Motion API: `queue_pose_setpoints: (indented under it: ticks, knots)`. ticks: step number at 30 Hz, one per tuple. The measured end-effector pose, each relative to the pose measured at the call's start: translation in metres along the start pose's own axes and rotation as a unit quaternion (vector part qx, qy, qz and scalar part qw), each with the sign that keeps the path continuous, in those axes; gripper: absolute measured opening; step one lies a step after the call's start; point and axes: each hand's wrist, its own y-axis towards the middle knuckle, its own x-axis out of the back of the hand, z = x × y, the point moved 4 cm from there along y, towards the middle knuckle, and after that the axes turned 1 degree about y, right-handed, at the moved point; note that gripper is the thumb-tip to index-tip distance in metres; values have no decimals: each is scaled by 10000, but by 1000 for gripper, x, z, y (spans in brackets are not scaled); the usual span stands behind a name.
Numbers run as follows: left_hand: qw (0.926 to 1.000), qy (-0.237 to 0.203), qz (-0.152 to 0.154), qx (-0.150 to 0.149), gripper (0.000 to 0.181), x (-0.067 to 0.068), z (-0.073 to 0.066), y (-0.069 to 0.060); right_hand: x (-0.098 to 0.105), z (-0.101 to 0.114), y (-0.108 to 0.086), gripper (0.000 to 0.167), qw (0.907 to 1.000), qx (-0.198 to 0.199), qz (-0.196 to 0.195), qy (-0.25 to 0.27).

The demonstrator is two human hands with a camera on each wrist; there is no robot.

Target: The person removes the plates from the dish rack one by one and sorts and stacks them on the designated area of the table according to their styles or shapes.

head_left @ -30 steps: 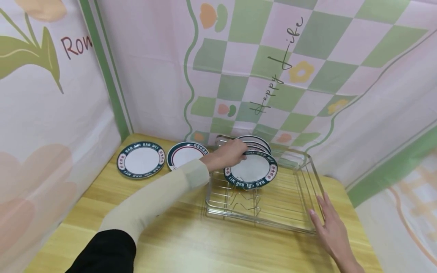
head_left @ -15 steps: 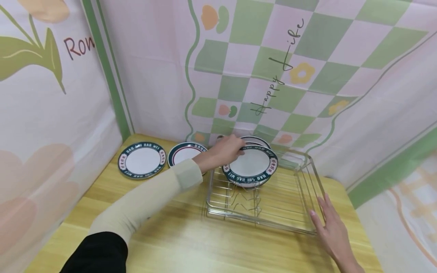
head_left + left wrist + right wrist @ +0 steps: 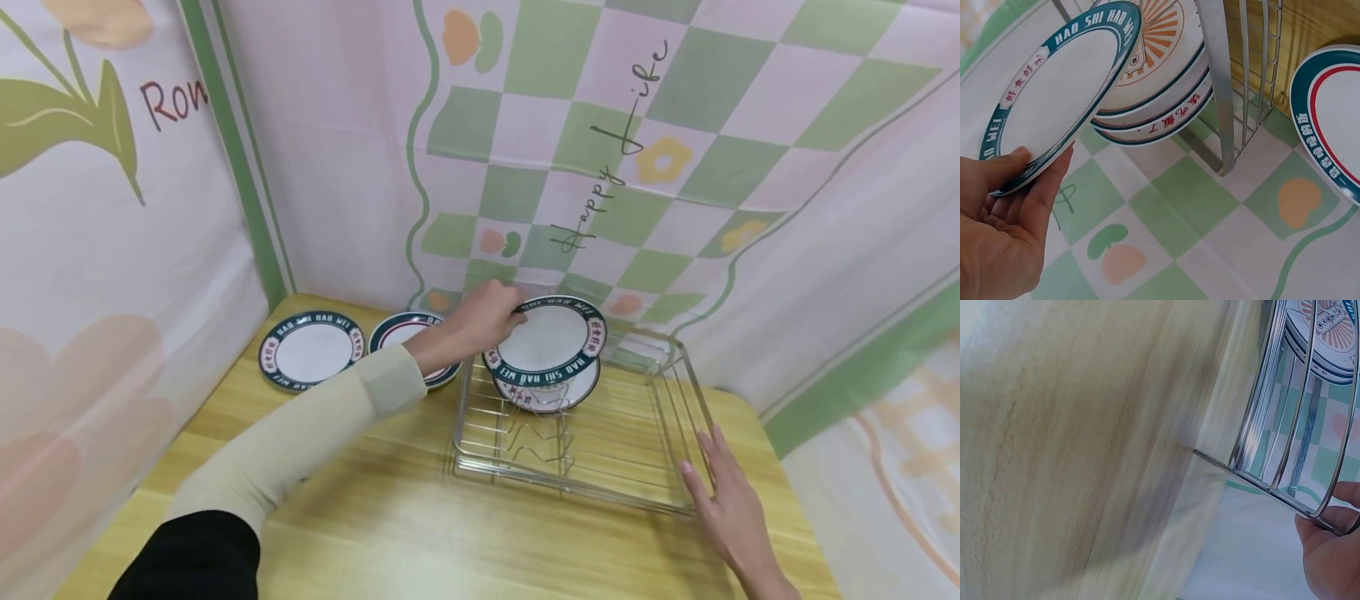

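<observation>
My left hand [image 3: 478, 321] pinches a round white plate [image 3: 543, 340] with a dark green lettered rim, thumb on its face and fingers behind. The plate is lifted and tilted above the back left of a wire dish rack [image 3: 517, 477]. Below it, another plate [image 3: 576, 395] stands in the rack, partly covered. The left wrist view shows the held plate [image 3: 1054, 94] apart from several racked plates [image 3: 1154, 128] with orange ray patterns. At the rack's right side, my right hand [image 3: 733, 512] holds the frame between thumb and fingers, as the right wrist view also shows.
Two more plates lie flat on the wooden table [image 3: 420, 533]: a green-rimmed one [image 3: 311, 354] at far left and a red-ringed one [image 3: 401, 335] beside it, partly behind my left arm. A patterned cloth [image 3: 345, 167] hangs directly behind the table.
My left hand has drawn the plate up and slightly left, away from the racked plates. More of the plate standing below now shows. The right hand stays on the rack.
</observation>
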Motion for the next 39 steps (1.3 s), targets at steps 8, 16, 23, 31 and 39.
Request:
queue_pose_setpoints:
  ticks: [8, 16, 23, 31, 39]
  knots:
    - [9998, -173, -48, 91, 14, 18, 5, -12, 2, -1, 2, 59, 10000, 11, -3, -15]
    - [9987, -248, -346, 263, 24, 38, 16, -27, -1, -2, 0, 60, 10000, -54, 34, -8]
    - [9957, -424, -551, 613, 17, 56, 34, -46, 0, -3, -2, 60, 10000, -74, 34, -15]
    - [9896, -551, -594, 1192, 19, 80, 68, -73, -1, -3, -5, 62, 10000, -86, 47, -2]
    - [9748, -883, -492, 1988, 28, 88, 114, -114, 0, -1, -2, 61, 10000, -12, -1, -28]
